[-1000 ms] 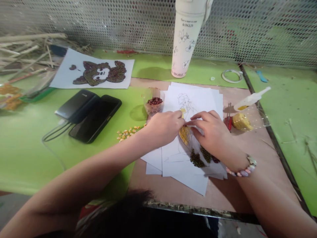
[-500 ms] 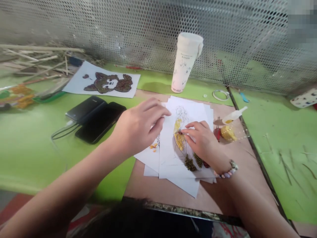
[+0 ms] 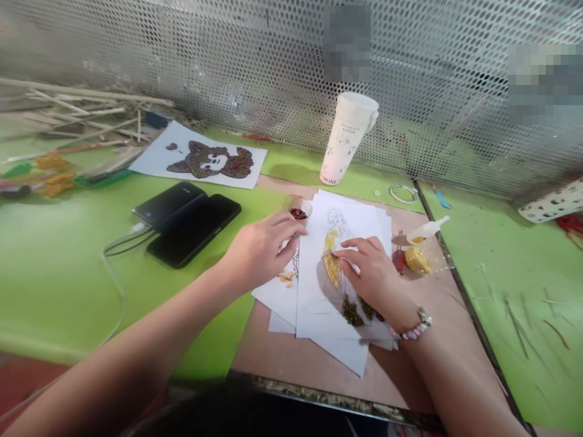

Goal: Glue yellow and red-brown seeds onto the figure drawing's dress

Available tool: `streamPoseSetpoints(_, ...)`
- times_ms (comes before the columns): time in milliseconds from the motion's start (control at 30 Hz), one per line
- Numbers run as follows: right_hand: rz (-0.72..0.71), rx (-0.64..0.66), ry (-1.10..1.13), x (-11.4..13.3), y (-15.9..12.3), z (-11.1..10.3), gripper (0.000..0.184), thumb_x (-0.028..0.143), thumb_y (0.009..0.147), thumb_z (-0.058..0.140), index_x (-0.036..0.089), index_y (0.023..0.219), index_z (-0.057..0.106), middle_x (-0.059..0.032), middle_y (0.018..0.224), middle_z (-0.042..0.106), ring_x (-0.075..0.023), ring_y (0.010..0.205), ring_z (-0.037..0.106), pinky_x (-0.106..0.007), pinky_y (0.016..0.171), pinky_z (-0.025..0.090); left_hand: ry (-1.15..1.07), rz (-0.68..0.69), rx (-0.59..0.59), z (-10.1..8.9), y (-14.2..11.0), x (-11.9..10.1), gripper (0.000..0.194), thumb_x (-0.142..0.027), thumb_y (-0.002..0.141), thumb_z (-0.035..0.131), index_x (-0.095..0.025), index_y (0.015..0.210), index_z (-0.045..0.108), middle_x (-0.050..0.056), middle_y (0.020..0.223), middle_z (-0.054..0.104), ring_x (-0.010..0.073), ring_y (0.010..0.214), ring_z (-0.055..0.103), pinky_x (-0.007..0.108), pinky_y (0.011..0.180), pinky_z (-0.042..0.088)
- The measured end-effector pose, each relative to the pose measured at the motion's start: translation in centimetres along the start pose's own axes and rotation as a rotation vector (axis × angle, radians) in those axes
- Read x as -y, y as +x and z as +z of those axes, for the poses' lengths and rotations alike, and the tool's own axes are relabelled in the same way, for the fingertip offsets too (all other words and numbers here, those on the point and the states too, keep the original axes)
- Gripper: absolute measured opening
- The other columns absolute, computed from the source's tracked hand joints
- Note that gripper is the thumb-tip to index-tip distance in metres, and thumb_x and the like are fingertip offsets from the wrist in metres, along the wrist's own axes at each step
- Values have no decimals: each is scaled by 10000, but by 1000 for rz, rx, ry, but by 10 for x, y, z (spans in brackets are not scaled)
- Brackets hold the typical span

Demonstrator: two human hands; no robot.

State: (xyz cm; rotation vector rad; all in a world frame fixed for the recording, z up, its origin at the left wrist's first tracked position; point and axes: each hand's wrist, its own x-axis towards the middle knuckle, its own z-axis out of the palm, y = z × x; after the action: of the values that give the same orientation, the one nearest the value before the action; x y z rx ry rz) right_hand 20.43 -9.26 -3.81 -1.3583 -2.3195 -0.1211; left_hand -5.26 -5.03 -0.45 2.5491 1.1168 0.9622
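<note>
My right hand (image 3: 371, 270) rests on a sheet of paper (image 3: 314, 303) with a pencil-drawn figure. Its thumb and forefinger come close together at the edge of the figure's yellow-filled part (image 3: 332, 269); whatever may be between them is too small to make out. Dark green grains (image 3: 352, 311) fill patches lower on the drawing, partly under this hand. My left hand (image 3: 262, 252) hovers at the left edge of the sheet, its fingers bent and the thumb apart. Just beyond its fingertips stands a small cup of dark red grains (image 3: 299, 213), partly hidden by the hand.
Yellow kernels (image 3: 286, 277) lie on paper at left. A black phone (image 3: 195, 230) and power bank (image 3: 169, 203) with a cable are farther left. Behind stand a white tumbler (image 3: 348, 139) and a finished grain picture (image 3: 204, 159). A glue bottle (image 3: 428, 230) and yellow bag (image 3: 418, 260) lie right.
My left hand has come down slightly, and the cup of dark red grains now shows beyond it. My right hand stays over the drawing. The whole view has shifted a little.
</note>
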Motion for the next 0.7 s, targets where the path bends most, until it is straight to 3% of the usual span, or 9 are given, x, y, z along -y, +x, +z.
streamPoseSetpoints(200, 11, -40, 9, 0, 0, -1, 217, 125, 910, 565, 198, 994, 751, -100, 1049, 726, -256, 940, 566, -442, 849, 529, -27, -15, 26, 3, 0, 1, 211, -148, 933, 499, -180, 995, 698, 53, 1042, 717, 122, 826, 657, 253, 656, 487)
streamPoseSetpoints(333, 34, -144, -6, -4, -1, -12, 190, 136, 901, 590, 221, 985, 738, -87, 1051, 730, -260, 939, 621, -466, 851, 510, 9, -91, -65, -2, 2, 4, 185, -167, 918, 518, -191, 1010, 677, 37, 973, 697, 102, 701, 592, 259, 641, 479)
streamPoseSetpoints(400, 57, -244, -37, -6, -2, -27, 135, 156, 901, 620, 233, 938, 724, -84, 1010, 729, -264, 928, 645, -486, 858, 493, 39, -201, -152, -4, 4, 10, 201, -196, 887, 558, -188, 1070, 640, 52, 1004, 670, 115, 712, 571, 273, 653, 487)
streamPoseSetpoints(467, 110, -412, -57, -5, -3, -48, 76, 182, 884, 673, 240, 840, 691, -70, 897, 711, -259, 864, 643, -490, 848, 471, 46, -310, -211, -5, 6, 19, 318, -227, 832, 613, -181, 1145, 580, 79, 1088, 640, 165, 857, 596, 310, 730, 513)
streamPoseSetpoints(567, 235, -660, 206, 8, -7, -86, 175, 222, 914, 645, 254, 743, 634, -36, 755, 632, -223, 747, 592, -419, 731, 453, -28, -414, -137, -2, 6, 32, 521, -283, 762, 671, -169, 1240, 498, 107, 1186, 617, 235, 1050, 595, 388, 876, 523)
streamPoseSetpoints(633, 254, -577, 547, 24, -15, -109, 147, 260, 962, 554, 272, 850, 650, -35, 755, 607, -217, 718, 575, -383, 652, 454, -84, -466, -53, 3, 6, 38, 668, -321, 732, 705, -158, 1326, 445, 137, 1270, 594, 282, 1163, 568, 439, 944, 512)
streamPoseSetpoints(700, 194, -308, 740, 40, -30, -126, 130, 357, 979, 509, 307, 950, 626, -24, 730, 577, -221, 699, 563, -384, 644, 483, -95, -469, 22, 7, 7, 41, 782, -365, 700, 755, -148, 1372, 420, 171, 1334, 577, 336, 1255, 521, 499, 1002, 481)
